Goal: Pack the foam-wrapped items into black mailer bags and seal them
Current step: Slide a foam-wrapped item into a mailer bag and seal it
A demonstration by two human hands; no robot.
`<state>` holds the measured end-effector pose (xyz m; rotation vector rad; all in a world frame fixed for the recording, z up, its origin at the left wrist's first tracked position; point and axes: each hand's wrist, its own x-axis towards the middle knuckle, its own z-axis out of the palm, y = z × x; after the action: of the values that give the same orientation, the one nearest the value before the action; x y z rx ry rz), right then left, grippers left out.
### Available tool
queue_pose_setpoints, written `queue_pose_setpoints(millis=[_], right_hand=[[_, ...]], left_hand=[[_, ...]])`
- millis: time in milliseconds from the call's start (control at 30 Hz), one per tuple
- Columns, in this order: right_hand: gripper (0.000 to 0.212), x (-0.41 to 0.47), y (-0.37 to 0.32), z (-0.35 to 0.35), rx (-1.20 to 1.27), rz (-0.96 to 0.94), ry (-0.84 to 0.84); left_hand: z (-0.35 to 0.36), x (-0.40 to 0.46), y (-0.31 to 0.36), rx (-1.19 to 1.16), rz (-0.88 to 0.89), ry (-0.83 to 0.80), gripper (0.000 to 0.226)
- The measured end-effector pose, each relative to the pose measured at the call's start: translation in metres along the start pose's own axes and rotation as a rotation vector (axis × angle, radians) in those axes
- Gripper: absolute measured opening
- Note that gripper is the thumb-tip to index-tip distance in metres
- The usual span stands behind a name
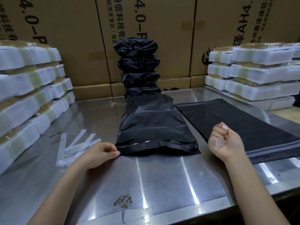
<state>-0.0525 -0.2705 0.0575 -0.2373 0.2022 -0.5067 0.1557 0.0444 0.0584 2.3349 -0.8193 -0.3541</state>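
Filled bag [155, 127]: black, bulging, lengthwise at tabletop centre, flap folded at its near end; flat bags [243, 127]: just right of it; sealed bags [138, 67]: stacked at far edge; foam-wrapped items [29, 88]: white, taped, stacked at left and right edges.

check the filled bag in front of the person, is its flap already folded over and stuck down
No, the flap of the filled mailer bag lies flat toward the person, its glossy adhesive band exposed, while the left hand pinches its corner.
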Motion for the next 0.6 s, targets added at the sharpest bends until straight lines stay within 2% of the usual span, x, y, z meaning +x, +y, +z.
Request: queue_pose_setpoints(millis=[133, 200, 267, 300, 333, 400, 433, 500, 533, 600], right_hand=[[0.05, -0.002, 0.009, 0.005, -0.161, 0.034, -0.101], [0.048, -0.003, 0.014, 0.009, -0.231, 0.071, -0.128], [0.043, -0.003, 0.025, 0.021, -0.312, 0.148, -0.167], [0.041, -0.003, 0.035, 0.031, -0.36, 0.207, -0.193], [0.041, -0.002, 0.047, 0.042, -0.419, 0.268, -0.212], [0.047, -0.001, 0.078, 0.065, -0.57, 0.368, -0.229], [0.051, -0.002, 0.096, 0.076, -0.639, 0.413, -0.237], [0.055, -0.004, 0.128, 0.094, -0.687, 0.488, -0.265], [0.057, -0.005, 0.138, 0.102, -0.666, 0.531, -0.271], [0.065, -0.008, 0.146, 0.111, -0.608, 0.623, -0.306]], left_hand=[[-0.019, -0.014, 0.0, 0.053, -0.059, -0.151, 0.016], [-0.025, -0.027, 0.004, 0.114, -0.099, -0.172, 0.015], [-0.023, -0.04, 0.012, 0.215, -0.097, -0.105, 0.015], [-0.02, -0.044, 0.02, 0.264, -0.071, -0.012, 0.017], [-0.016, -0.048, 0.032, 0.28, -0.019, 0.128, 0.02], [-0.005, -0.054, 0.064, 0.172, 0.226, 0.368, 0.031], [0.0, -0.055, 0.08, 0.125, 0.372, 0.394, 0.043], [0.008, -0.052, 0.104, 0.108, 0.555, 0.331, 0.066], [0.01, -0.051, 0.111, 0.097, 0.597, 0.321, 0.067], [0.006, -0.047, 0.114, 0.065, 0.665, 0.435, 0.05]])
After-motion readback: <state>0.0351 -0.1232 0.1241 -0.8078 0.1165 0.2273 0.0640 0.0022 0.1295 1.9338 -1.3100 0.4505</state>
